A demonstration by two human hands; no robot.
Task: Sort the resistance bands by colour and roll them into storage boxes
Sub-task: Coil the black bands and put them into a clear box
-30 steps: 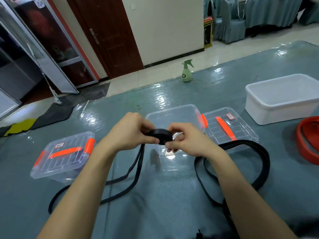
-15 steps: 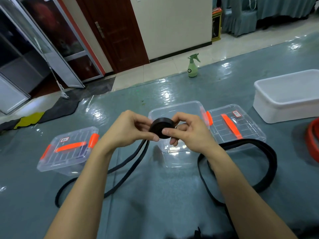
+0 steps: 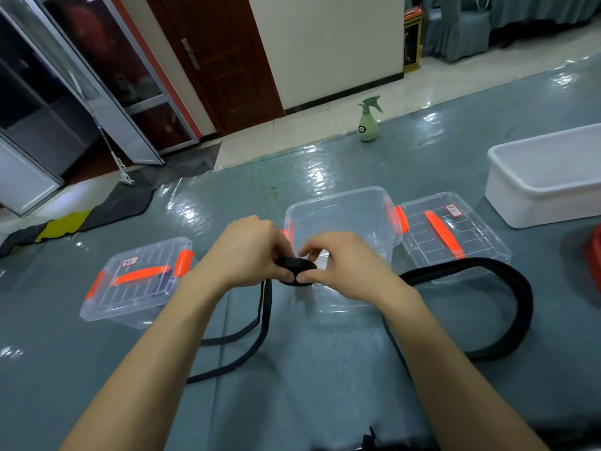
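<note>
Both the left grip [image 3: 247, 252] and right grip [image 3: 344, 265] pinch the rolled black band [image 3: 294, 267] between them (loose tail [image 3: 268, 307] hanging below the left), open box [image 3: 338, 193] beyond.

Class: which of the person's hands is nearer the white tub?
Right. The right hand, gripping the rolled black band, sits left of the white tub; the left hand is further left.
</note>
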